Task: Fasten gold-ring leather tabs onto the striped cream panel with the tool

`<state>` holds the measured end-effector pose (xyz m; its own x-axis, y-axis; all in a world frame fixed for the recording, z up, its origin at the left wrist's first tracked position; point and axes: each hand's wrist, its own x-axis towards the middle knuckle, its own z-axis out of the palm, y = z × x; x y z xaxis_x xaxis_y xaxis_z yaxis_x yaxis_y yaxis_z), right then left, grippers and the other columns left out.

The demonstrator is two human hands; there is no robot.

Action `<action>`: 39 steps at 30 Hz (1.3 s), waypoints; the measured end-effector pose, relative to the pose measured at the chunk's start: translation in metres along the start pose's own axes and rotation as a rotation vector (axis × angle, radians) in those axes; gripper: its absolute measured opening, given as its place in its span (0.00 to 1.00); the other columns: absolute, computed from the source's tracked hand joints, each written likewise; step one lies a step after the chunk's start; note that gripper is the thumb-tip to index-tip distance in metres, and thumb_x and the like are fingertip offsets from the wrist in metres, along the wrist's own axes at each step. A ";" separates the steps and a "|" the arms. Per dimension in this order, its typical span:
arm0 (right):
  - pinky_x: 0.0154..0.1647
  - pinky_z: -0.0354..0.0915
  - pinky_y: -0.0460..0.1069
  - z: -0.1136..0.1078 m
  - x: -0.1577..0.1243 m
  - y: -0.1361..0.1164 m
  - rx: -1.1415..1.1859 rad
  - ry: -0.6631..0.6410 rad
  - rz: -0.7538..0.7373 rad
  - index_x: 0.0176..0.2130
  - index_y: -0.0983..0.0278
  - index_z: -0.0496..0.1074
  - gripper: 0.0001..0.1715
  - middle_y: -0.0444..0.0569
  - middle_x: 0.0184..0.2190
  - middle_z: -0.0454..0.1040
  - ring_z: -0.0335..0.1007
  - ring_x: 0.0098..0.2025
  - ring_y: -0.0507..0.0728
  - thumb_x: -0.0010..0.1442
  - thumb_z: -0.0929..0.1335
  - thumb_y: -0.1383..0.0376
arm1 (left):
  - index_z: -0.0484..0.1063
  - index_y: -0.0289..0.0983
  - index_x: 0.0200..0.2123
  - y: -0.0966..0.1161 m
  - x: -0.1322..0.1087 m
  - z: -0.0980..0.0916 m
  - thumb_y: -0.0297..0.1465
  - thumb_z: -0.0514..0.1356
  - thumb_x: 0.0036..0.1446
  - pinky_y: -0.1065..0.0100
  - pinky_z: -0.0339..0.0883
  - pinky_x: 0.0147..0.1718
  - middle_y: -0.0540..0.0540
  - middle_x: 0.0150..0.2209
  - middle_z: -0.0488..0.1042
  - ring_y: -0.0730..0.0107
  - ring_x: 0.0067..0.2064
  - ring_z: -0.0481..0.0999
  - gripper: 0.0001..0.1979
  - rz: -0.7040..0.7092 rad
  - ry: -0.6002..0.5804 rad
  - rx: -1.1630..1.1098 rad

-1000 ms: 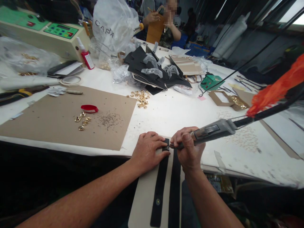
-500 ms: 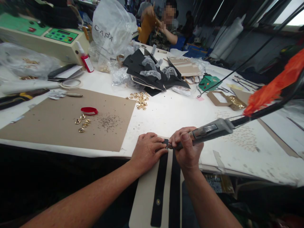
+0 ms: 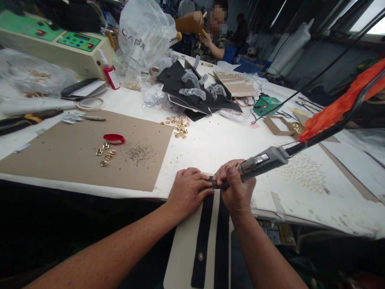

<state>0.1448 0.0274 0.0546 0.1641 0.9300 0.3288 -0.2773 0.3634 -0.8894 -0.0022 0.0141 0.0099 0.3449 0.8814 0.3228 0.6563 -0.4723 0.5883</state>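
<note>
My right hand (image 3: 239, 188) is wrapped around a grey electric screwdriver (image 3: 263, 163), its thumb lying along the body. The tool tilts down to the left, its tip at a small metal fitting (image 3: 213, 186) on a black strap (image 3: 205, 224). My left hand (image 3: 188, 192) presses the strap's far end, thumb and forefinger close to the tip and partly covering the fitting. Under the strap is a cream panel (image 3: 182, 249) that reaches over the table's front edge. A second dark strip (image 3: 222, 237) runs alongside, and a round gold stud (image 3: 201, 256) sits low on the first strap.
Left lies a brown board (image 3: 69, 148) with gold buckles (image 3: 105, 154) and a red item (image 3: 114, 139). Gold pieces (image 3: 181, 127) and black panels (image 3: 186, 88) lie ahead. An orange-wrapped cable (image 3: 339, 108) hangs at right. Another person (image 3: 210, 48) works across the table.
The screwdriver's rear end and its cable have swung slightly left and down. Both hands stay at the strap's end. The person opposite has shifted the brown piece they hold.
</note>
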 end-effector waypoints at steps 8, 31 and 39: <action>0.25 0.70 0.49 0.000 0.000 0.003 -0.015 -0.003 -0.023 0.32 0.61 0.69 0.19 0.37 0.21 0.67 0.66 0.20 0.51 0.60 0.78 0.56 | 0.83 0.52 0.45 0.000 -0.001 -0.001 0.38 0.69 0.64 0.50 0.58 0.56 0.58 0.51 0.84 0.56 0.58 0.73 0.07 -0.014 -0.011 -0.022; 0.24 0.69 0.49 -0.003 0.000 0.005 -0.019 -0.010 -0.033 0.34 0.61 0.70 0.17 0.37 0.21 0.67 0.66 0.20 0.51 0.62 0.77 0.56 | 0.82 0.50 0.45 -0.001 -0.001 0.002 0.38 0.68 0.65 0.49 0.58 0.56 0.58 0.49 0.84 0.54 0.58 0.73 0.06 0.024 0.021 -0.012; 0.25 0.69 0.49 -0.003 0.000 0.007 -0.011 -0.021 -0.030 0.34 0.60 0.70 0.16 0.37 0.21 0.67 0.65 0.20 0.50 0.62 0.77 0.57 | 0.82 0.51 0.45 -0.002 0.000 0.002 0.38 0.68 0.65 0.49 0.58 0.56 0.58 0.49 0.84 0.55 0.58 0.73 0.06 0.029 0.013 -0.014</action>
<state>0.1457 0.0300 0.0480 0.1523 0.9197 0.3618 -0.2617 0.3905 -0.8826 -0.0025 0.0146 0.0076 0.3542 0.8674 0.3495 0.6370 -0.4975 0.5888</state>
